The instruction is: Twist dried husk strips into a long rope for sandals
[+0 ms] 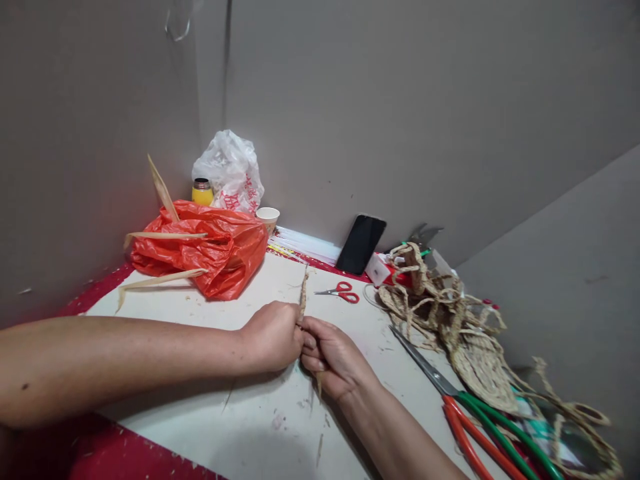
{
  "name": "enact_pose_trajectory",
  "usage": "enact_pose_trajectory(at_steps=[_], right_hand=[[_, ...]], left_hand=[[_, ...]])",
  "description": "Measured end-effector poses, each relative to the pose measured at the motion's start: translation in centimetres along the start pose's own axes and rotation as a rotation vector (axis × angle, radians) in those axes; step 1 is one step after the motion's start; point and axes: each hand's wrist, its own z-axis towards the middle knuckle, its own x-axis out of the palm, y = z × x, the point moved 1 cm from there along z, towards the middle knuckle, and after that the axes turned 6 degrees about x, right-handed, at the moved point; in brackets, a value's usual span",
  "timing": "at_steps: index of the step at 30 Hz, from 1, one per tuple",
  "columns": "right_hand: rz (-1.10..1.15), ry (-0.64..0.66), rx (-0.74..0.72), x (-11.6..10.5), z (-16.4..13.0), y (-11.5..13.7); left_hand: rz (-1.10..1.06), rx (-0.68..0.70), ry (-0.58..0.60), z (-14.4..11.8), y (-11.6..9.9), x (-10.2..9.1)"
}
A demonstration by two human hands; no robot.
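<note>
At the far left of the white board [235, 427], my left forearm comes in across the red table edge, and behind it an orange plastic bag [210, 250] lies with dry leaf strips [165, 237] poking out of it. Behind the bag, against the wall, stand a yellow jar [202, 192], a white plastic bag [231, 170] and a paper cup [267, 217].

Toward the middle of the board, my left hand [273, 337] is closed in a pinch on the lower part of a twisted leaf cord [303, 297], which rises from my fingers and tilts slightly away from me. My right hand [333, 357] meets the left one knuckle to knuckle, and it too is curled around the cord's lower end, a short tail of which shows under the palm.

Just past the cord lie small red scissors [343, 291], and a black phone [361, 243] leans against the wall. Further right sits a tangle of braided cord [430, 300] with a woven oval piece [483, 373], and large scissors [450, 390] with red and green handles lie beside it, well clear of both hands.
</note>
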Motion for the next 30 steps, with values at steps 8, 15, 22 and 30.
enact_pose_trajectory(at_steps=[8, 15, 22, 30], right_hand=[[-0.102, 0.075, 0.072, -0.5, -0.2, 0.9], [-0.218, 0.125, 0.12, -1.0, 0.0, 1.7], [-0.329, 0.201, 0.133, -2.1, 0.2, 2.4], [-0.491, 0.186, 0.087, -2.3, 0.0, 2.9]], left_hand=[[-0.103, 0.018, 0.074, -3.6, 0.0, -2.3], [-0.492, -0.116, 0.038, 0.4, 2.2, -2.9], [-0.867, -0.192, 0.323, 1.7, 2.8, -0.1], [-0.56, -0.037, 0.336, 2.4, 3.5, -0.9]])
